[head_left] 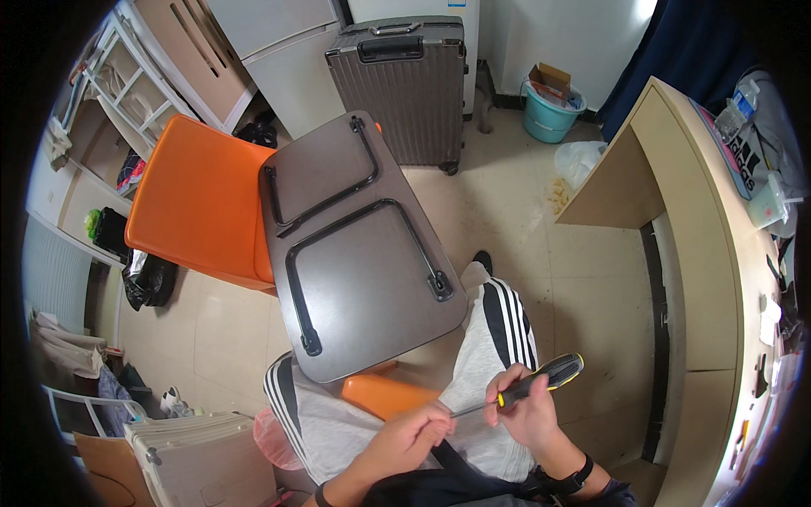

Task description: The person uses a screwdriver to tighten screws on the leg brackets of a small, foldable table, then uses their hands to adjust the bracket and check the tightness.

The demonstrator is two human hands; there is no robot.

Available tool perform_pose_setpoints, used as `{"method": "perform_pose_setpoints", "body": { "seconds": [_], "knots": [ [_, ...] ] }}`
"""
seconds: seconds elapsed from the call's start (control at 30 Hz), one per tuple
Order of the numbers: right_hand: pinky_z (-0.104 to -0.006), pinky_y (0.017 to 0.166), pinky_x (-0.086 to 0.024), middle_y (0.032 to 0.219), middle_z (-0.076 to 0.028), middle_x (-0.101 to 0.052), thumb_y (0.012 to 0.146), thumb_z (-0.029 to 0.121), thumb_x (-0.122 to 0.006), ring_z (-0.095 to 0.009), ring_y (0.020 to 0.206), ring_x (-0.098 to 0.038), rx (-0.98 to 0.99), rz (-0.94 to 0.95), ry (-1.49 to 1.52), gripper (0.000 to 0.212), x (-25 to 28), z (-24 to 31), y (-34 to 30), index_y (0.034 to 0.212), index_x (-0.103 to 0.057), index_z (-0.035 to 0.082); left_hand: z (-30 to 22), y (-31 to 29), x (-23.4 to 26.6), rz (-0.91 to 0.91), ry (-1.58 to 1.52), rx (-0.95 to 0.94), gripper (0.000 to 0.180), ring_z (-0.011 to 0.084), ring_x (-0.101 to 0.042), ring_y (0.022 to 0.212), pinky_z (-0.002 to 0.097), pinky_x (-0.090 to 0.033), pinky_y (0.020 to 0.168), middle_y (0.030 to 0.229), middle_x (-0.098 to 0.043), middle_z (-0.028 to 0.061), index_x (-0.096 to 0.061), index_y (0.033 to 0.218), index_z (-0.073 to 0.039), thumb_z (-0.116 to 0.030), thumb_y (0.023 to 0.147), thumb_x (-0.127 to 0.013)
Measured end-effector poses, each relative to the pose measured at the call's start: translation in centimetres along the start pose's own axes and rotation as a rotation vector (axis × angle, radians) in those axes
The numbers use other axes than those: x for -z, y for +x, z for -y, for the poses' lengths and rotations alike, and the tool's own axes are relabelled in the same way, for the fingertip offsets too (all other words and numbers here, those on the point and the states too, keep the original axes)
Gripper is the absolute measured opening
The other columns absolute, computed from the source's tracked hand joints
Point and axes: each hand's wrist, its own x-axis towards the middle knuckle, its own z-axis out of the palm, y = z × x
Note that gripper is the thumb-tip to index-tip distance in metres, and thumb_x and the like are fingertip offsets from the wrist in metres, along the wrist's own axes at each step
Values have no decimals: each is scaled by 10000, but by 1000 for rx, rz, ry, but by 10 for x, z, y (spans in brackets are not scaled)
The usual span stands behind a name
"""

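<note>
My right hand [530, 414] is closed around the black and yellow handle of a screwdriver [551, 373], which tilts up to the right. The fingers of my left hand [407, 441] are pinched at the far end of its thin shaft, so the tip is hidden. Both hands are over my lap, near the front edge of a folding table [363, 287] that lies with its grey-brown underside up. Its two black bent-tube legs [351, 201] are folded flat, with black brackets at their ends. The table rests across an orange chair [198, 198] and reaches toward my knees.
A wooden desk [697, 228] with a bottle and a cup runs along the right. A grey suitcase [397, 93] and a teal bucket [551, 114] stand at the back. A white suitcase [203, 460] is at lower left, a black bag [150, 280] beyond it.
</note>
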Motion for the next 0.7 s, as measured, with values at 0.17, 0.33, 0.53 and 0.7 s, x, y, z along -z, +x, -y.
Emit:
{"method": "perform_pose_setpoints", "body": {
  "seconds": [0.17,0.33,0.53,0.7],
  "knots": [
    [-375,647,-481,1029,-192,-615,815,819,-405,-294,728,-630,65,-36,19,852,5,11,-1,1054,-539,13,-6,4,7,-106,125,-35,114,161,-542,696,272,-448,659,829,-571,69,-536,953,-11,-114,995,-518],
    [-278,517,-457,1010,-218,-653,895,689,-472,-213,612,-610,125,-236,-178,720,14,20,-2,1048,-525,-12,-6,3,11,-112,-5,-32,110,153,-540,675,268,-445,648,811,-575,66,-532,933,-14,-103,993,-510],
    [-245,435,-409,853,-94,-576,947,414,-520,-146,515,-494,149,-359,-83,319,1,21,1,980,-474,101,-4,5,8,-116,-11,48,178,122,-519,611,254,-433,601,714,-563,35,-540,854,-11,-122,992,-522],
    [-269,452,-409,867,-98,-582,934,304,-557,-166,503,-486,276,-399,87,208,14,26,1,953,-469,115,-8,7,15,-286,-53,212,133,131,-628,611,228,-502,549,760,-682,112,-606,878,40,-64,959,-586]
  ]
}}
